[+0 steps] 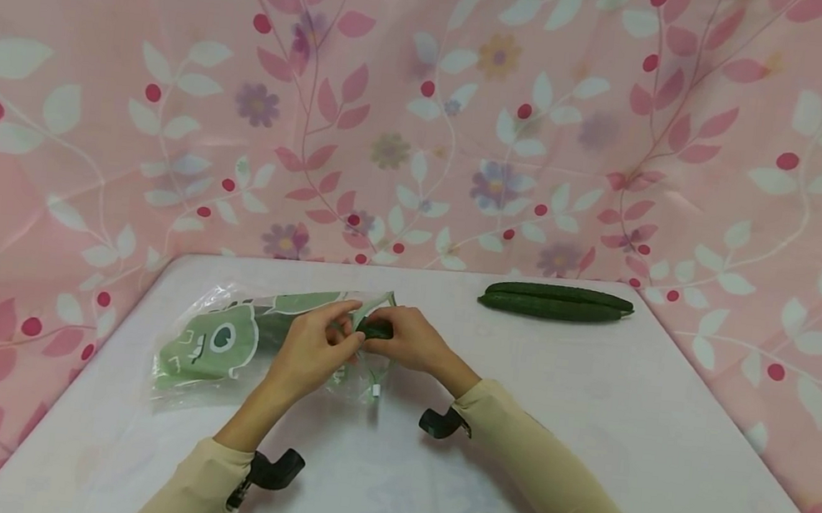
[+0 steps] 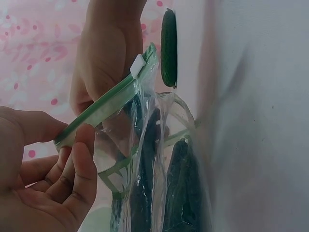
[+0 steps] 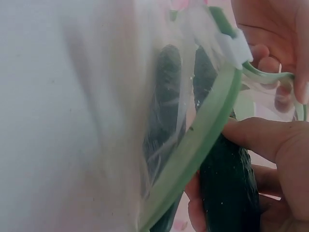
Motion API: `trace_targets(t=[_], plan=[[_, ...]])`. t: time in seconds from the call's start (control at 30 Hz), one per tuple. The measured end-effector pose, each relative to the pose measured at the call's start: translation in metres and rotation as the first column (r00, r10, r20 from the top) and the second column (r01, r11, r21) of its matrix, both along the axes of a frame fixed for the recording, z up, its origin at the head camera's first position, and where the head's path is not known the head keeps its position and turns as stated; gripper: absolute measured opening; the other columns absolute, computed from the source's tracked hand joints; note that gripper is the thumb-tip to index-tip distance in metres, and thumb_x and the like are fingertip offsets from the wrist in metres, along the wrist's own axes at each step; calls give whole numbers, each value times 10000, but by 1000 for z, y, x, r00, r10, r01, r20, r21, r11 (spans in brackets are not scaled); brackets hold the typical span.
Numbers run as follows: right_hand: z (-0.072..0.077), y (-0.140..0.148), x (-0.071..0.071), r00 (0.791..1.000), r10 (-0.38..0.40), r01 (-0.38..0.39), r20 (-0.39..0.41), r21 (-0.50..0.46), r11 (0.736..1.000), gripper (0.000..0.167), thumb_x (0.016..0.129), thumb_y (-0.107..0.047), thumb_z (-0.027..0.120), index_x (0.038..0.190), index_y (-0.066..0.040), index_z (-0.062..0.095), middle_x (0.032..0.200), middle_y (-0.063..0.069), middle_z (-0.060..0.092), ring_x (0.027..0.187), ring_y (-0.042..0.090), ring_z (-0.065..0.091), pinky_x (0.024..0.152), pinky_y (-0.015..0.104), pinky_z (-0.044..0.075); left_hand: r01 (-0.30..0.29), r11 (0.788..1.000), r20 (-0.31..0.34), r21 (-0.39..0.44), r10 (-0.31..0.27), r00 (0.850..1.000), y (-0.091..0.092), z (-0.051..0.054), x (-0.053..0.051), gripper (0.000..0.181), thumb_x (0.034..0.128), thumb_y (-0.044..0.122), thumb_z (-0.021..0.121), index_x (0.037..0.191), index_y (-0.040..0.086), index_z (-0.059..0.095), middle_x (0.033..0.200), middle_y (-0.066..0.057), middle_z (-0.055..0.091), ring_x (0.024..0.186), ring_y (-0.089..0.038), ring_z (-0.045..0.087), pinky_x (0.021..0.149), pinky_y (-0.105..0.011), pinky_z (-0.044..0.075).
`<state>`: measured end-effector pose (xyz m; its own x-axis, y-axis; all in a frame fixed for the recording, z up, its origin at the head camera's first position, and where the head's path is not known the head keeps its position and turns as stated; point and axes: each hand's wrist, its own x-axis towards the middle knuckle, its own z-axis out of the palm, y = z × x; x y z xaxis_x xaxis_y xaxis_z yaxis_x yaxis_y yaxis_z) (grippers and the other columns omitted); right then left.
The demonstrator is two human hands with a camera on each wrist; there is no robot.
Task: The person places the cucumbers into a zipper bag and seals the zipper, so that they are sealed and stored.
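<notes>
A clear zip bag (image 1: pixel 221 345) with a green cartoon print lies on the table's left half, its mouth toward the right. My left hand (image 1: pixel 314 347) pinches the green zip edge (image 2: pixel 96 108) between thumb and fingers. At the mouth, my right hand (image 1: pixel 410 338) grips a dark green cucumber (image 3: pixel 227 179), thumb on one side and fingers on the other. Its far end reaches past the zip strip into the bag. Other cucumbers (image 2: pixel 181 183) show through the plastic. A white slider (image 3: pixel 236 48) sits on the zip strip.
Two cucumbers (image 1: pixel 556 303) lie side by side at the back right of the white table (image 1: pixel 624 446). Behind the table hangs a pink floral cloth (image 1: pixel 455 127). Each wrist wears a black camera mount (image 1: pixel 276 470).
</notes>
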<state>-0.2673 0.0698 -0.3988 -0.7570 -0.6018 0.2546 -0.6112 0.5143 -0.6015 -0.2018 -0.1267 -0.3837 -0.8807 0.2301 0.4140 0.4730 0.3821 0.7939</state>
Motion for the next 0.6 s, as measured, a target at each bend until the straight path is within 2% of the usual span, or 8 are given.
trace_targets(t=[0.23,0.43,0.6], plan=[[-1,-12,-1,999,-23,24,-23,40,999,200,941,-183,787,1080,-41,764,963,4,736,847,108,637,781,278,520,-16,1000,6,0,16,1000,1,0,2,456,914,13,740,1358,-19,648,883,-49,627,628,-275,699,498,-267,457],[-3,-21,-4,1000,13,-13,8,24,1000,40,931,-81,745,894,-70,733,735,-51,636,655,90,543,625,245,456,-19,1000,-7,-3,19,1000,1,1,2,453,912,19,746,1353,-18,650,870,-42,631,613,-213,685,501,-270,456],[-4,-30,-6,1000,18,-18,21,25,1000,175,962,-28,680,803,-95,643,664,-56,539,609,90,479,596,236,392,-25,1000,-27,-6,25,999,2,1,1,446,908,10,751,1342,-22,657,871,-41,620,600,-168,664,498,-271,457]])
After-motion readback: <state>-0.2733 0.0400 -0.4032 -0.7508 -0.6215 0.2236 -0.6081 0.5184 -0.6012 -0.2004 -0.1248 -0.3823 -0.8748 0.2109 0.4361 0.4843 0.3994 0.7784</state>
